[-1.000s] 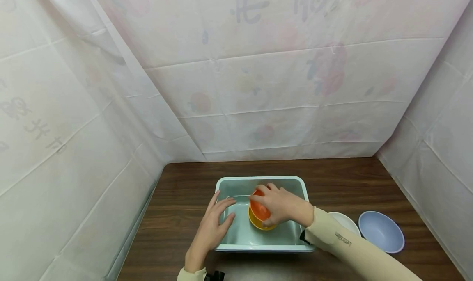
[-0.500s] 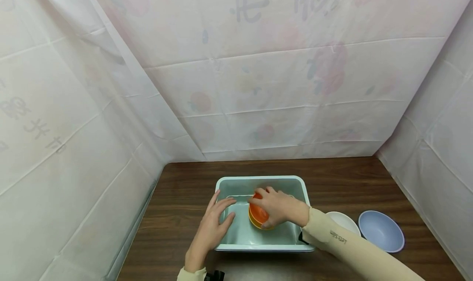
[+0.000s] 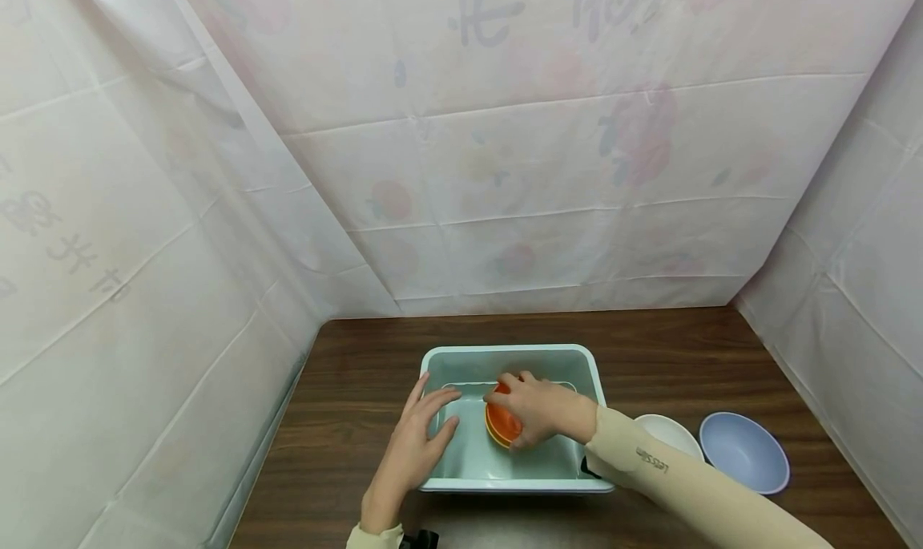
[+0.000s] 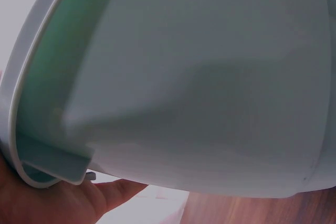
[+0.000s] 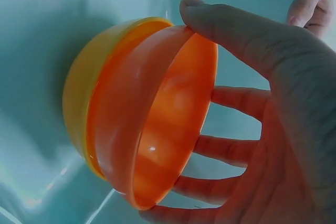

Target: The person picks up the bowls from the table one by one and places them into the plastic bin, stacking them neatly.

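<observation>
A pale green basin [image 3: 515, 486] stands on the table, with a yellow bowl [image 5: 77, 98] inside it. My right hand [image 3: 546, 409] reaches over the basin and holds an orange bowl [image 5: 123, 111] by its rim, thumb on one side and fingertips on the other. In the right wrist view the orange bowl sits nested partly in the yellow one. My left hand [image 3: 414, 446] is at the basin's left side, fingers spread over the rim and holding nothing. The left wrist view is mostly filled by the basin's wall [image 4: 210, 103], the hand low at its rim.
To the right of the basin are a white bowl [image 3: 672, 433], partly hidden by my right sleeve [image 3: 649, 457], and a blue-violet bowl [image 3: 744, 453]. White printed sheeting [image 3: 548, 212] encloses the back and sides of the dark wood table [image 3: 353, 389].
My right hand has moved slightly left and down with the orange bowl, which now sits lower and covers more of the yellow bowl. The left hand stays in place.
</observation>
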{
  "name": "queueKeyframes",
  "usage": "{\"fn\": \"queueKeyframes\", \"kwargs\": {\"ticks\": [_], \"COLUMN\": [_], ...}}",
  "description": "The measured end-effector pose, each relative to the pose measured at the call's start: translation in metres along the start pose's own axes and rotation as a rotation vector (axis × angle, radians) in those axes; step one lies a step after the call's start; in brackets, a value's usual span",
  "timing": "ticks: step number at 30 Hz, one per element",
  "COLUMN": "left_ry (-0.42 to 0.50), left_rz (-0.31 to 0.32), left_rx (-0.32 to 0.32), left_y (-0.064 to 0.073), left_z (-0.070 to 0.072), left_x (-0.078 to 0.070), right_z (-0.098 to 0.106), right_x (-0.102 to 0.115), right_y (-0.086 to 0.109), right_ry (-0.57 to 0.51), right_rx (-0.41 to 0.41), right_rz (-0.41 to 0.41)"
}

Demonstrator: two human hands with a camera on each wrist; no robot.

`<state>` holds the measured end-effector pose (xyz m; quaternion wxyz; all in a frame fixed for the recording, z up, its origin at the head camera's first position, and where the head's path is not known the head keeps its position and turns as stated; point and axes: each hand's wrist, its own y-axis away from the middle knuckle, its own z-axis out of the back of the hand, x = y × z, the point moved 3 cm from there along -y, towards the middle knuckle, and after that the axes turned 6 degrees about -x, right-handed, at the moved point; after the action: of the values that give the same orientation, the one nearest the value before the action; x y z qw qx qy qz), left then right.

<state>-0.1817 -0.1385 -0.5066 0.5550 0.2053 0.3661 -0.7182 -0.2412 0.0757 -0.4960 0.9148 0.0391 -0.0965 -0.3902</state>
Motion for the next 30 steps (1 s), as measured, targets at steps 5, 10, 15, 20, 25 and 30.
{"fn": "queueKeyframes", "kwargs": {"ticks": [5,10,15,20,25,30], "left_ry": [-0.006,-0.012,-0.016,-0.014,-0.013,-0.009], "left_rz": [0.005,-0.005,-0.029,-0.035,-0.027,-0.018], "left_rx": [0.0,-0.005,-0.019,-0.028,-0.018,-0.006], "left_y": [0.001,0.0,0.001,0.0,0.0,0.0], "left_z": [0.0,0.0,0.0,0.0,-0.001,-0.001], "left_x": [0.0,0.001,0.002,0.002,0.002,0.002], "right_z": [-0.005,-0.009,-0.011,-0.012,-0.012,-0.013], "right_x": [-0.001,-0.002,-0.002,0.001,0.002,0.002], "right_y": [-0.002,-0.005,-0.007,-0.007,-0.008,-0.008], "right_ry": [0.001,0.005,0.019,0.039,0.058,0.076], "right_rx": [0.011,0.006,-0.003,-0.006,0.004,0.016], "right_rz": [-0.009,-0.013,-0.007,0.001,-0.007,-0.011]}}
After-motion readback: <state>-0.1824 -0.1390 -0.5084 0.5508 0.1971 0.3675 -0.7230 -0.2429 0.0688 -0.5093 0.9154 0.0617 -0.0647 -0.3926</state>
